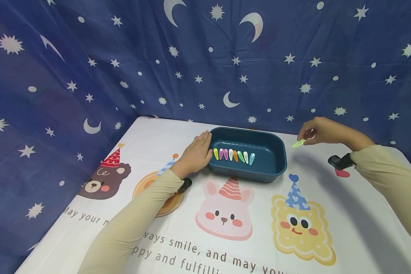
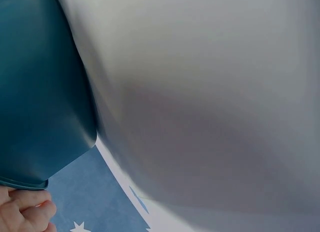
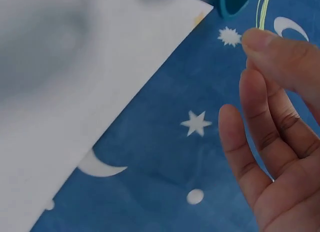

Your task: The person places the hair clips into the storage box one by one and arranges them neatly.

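A dark teal rectangular bin [image 1: 260,173] stands on the table, its near wall towards me. Inside it, several colourful snap hair clips lie side by side in a row, among them an orange clip [image 1: 235,156] and a light blue clip [image 1: 252,158]. My left hand [image 1: 196,153] rests against the bin's left end, fingers extended along the rim; its fingertips [image 2: 31,211] touch the rim in the left wrist view. To the right of the bin, my right hand [image 1: 320,131] pinches a yellow-green hair clip [image 1: 298,143] between thumb and fingers, above the table.
A white tablecloth [image 1: 178,251] printed with cartoon figures and lettering covers the table. Behind and to the left hangs a dark blue curtain [image 1: 191,49] with stars and moons. A black wrist strap device [image 1: 341,161] sits on the right sleeve.
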The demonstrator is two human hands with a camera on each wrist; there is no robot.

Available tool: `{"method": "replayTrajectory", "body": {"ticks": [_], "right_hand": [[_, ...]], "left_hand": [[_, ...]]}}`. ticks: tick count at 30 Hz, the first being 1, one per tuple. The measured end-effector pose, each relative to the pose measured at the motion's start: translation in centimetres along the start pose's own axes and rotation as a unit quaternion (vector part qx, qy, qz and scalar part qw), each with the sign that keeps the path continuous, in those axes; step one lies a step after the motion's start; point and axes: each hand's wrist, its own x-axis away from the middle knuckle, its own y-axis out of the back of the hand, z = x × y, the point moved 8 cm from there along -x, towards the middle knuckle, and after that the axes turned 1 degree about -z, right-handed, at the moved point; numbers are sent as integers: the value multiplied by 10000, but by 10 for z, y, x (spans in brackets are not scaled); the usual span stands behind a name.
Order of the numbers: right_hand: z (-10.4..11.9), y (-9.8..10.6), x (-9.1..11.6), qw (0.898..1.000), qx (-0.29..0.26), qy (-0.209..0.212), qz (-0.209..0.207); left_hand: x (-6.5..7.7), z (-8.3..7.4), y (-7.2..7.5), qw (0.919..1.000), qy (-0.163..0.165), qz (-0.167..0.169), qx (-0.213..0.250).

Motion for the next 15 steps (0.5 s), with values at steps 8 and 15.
{"method": "replayTrajectory", "body": {"ticks": [8, 15], "right_hand": [[17, -4, -20, 9990, -175, 157, 385], [31, -12, -33, 9970, -214, 355, 659]], "left_hand": [[0, -1, 1, 10000, 32, 69, -53], [0, 0, 0, 9999, 79, 106, 5]]}}
